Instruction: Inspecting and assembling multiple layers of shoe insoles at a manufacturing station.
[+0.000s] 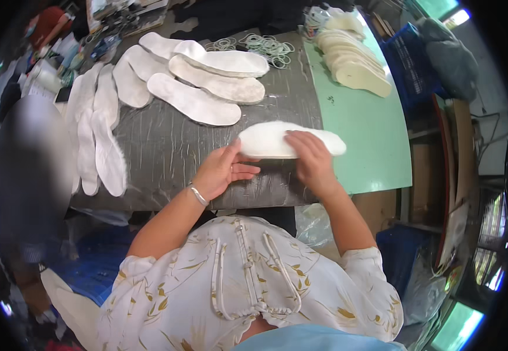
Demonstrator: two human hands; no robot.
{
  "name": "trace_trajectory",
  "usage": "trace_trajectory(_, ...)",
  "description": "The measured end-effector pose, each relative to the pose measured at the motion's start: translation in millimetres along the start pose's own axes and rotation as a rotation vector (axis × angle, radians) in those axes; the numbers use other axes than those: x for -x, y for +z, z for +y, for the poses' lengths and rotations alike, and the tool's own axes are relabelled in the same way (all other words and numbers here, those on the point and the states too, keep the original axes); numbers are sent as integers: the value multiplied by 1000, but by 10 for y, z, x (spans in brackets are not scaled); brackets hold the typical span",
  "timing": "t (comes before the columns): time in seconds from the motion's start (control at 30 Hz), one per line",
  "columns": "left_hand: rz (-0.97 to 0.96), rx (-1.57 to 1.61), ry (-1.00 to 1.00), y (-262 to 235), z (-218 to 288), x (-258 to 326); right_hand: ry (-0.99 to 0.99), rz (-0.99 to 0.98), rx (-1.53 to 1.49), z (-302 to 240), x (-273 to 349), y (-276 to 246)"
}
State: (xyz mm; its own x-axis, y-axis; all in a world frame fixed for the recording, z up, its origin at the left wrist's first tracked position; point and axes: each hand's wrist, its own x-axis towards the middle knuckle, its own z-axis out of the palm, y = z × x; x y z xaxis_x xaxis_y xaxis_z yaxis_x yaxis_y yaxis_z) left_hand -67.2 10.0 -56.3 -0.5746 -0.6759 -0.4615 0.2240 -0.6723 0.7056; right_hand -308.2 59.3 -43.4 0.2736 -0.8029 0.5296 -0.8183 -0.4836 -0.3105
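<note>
A white fluffy shoe insole (265,140) is held level above the near edge of the dark tabletop. My left hand (221,169) grips its left end, thumb on top and fingers underneath, partly spread. Across the top of its right half lies my right hand (311,158), fingers curled over the surface; the right thumb is hidden. Beyond my hands, several more white insoles, one of them nearest (195,100), lie overlapping on the table. Another group of insoles (106,155) lies lengthwise at the left.
The dark table (166,155) meets a pale green board (362,140) at the right, which bears a fanned stack of cream insoles (350,55). Bundles of pale cord (268,50) lie at the back. Blue crates (412,64) stand to the right. A blurred dark shape (31,169) fills the left side.
</note>
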Motion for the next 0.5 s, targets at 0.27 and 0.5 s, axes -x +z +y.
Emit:
trace_trajectory(0.27, 335, -519, 302, -491, -282, 88, 539, -343, 177, 2028, -304, -835)
trace_trajectory(0.5, 564, -510, 297, -703, -379, 414, 710, -476, 529, 3343, -398, -580)
